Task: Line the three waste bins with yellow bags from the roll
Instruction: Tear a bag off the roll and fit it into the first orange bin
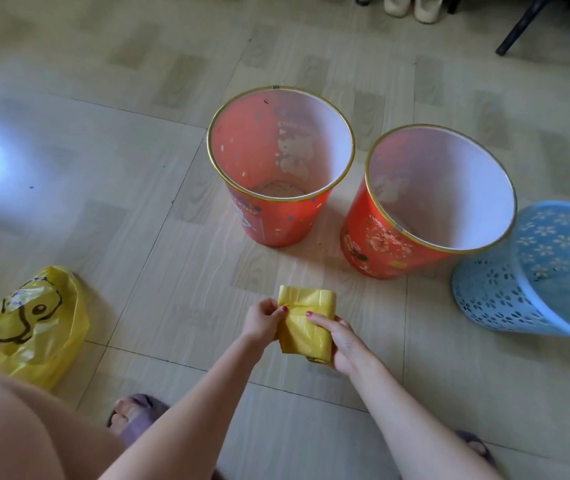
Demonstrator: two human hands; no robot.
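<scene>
Roll [306, 323] of yellow bags is held in front of the near red bin [278, 168], gripped by right hand [344, 341]; its loose end is pinched by left hand [262, 320]. First bag judged not yet detached; tearing is required next.

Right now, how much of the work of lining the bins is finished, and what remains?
Nothing looks finished: the left red bin with gold rim, the right red bin with gold rim and the pale blue perforated plastic bin all show bare insides. In hand: the left hand and right hand both grip the yellow roll of plastic bags, apparently freeing the first bag. All three bins remain.
</scene>
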